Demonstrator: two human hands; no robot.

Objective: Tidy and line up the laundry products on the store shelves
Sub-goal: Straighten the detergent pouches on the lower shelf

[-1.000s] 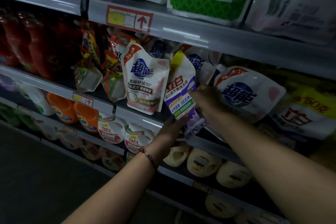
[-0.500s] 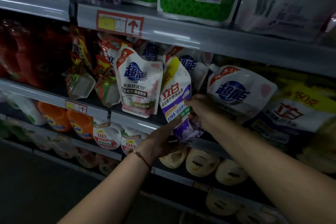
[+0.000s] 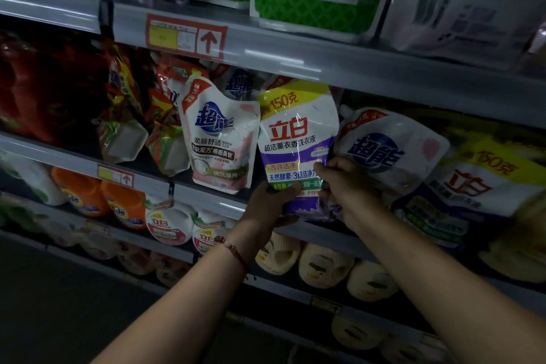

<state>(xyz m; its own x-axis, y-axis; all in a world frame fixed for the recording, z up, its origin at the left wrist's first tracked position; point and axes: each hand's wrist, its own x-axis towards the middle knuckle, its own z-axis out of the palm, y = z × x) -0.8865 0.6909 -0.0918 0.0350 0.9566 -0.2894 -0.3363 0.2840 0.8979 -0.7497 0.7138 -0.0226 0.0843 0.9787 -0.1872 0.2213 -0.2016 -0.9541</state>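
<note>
Currently, a purple pouch (image 3: 297, 142) is gripped at its bottom by the left hand (image 3: 267, 205) and right hand (image 3: 344, 186), upright at the shelf's front edge (image 3: 206, 201); neighbouring pouches (image 3: 393, 154) remain slumped, unstraightened.

Dim aisle. Red-bordered price tag (image 3: 186, 36) with an upward arrow is fixed on the upper shelf's front rail; a smaller arrow tag (image 3: 116, 177) sits on the rail below. Dark floor (image 3: 53, 304) lower left. A beaded bracelet (image 3: 233, 251) circles one wrist.
</note>
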